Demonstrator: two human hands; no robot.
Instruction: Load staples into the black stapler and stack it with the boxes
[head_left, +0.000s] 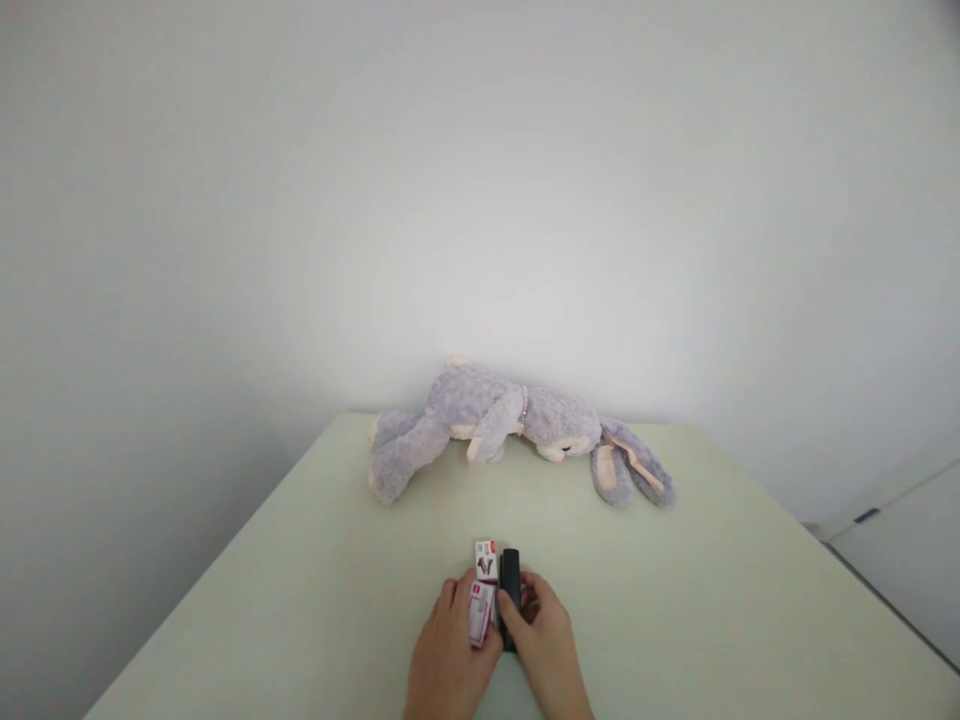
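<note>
My left hand (447,655) grips a small white and pink box (481,612) near the table's front edge. Beside it, my right hand (546,645) is closed around a black stapler (510,585) that lies lengthwise, pointing away from me. A second small white box (486,559) with red print stands just beyond the first one, touching the stapler's left side. Both hands sit close together with the items between them.
A grey-lilac plush rabbit (495,420) lies on its side across the far end of the pale table (300,580), ears trailing right. A white wall stands behind. A white cabinet (907,560) is to the right of the table.
</note>
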